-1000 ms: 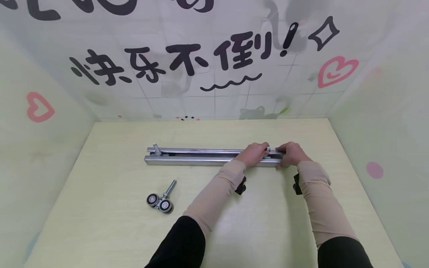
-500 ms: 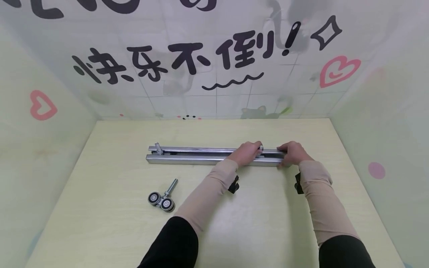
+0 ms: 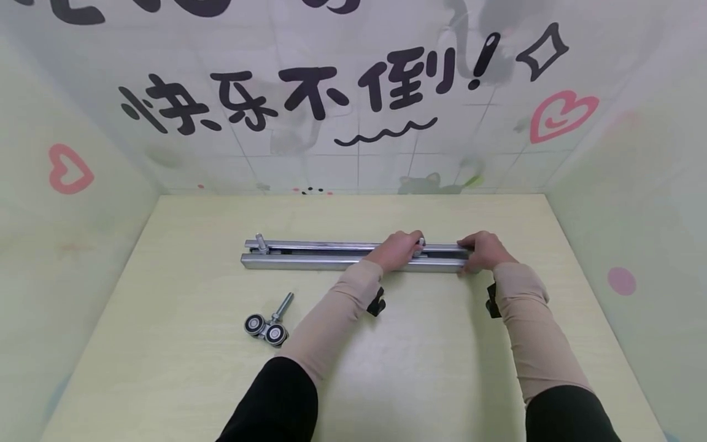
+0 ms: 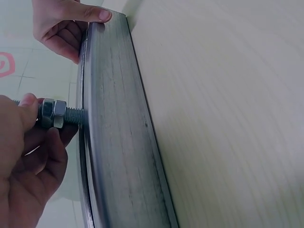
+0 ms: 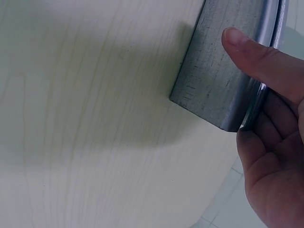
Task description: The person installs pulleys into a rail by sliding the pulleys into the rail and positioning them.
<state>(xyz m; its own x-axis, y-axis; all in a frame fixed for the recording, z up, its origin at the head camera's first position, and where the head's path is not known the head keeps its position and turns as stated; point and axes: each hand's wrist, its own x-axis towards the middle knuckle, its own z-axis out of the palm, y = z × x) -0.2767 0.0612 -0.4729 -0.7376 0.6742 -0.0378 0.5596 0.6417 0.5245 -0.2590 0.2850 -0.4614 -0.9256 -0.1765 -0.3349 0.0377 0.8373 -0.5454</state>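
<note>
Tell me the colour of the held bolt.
The bolt is silvery grey, showing best in the left wrist view.

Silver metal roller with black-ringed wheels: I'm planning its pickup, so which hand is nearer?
Left. The left hand pinches a threaded silver bolt beyond the roller, to its right; the right hand grips the silver metal rail farther right.

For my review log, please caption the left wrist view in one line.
Left hand pinches a threaded bolt projecting from a metal rail while the right hand grips the rail's end.
</note>
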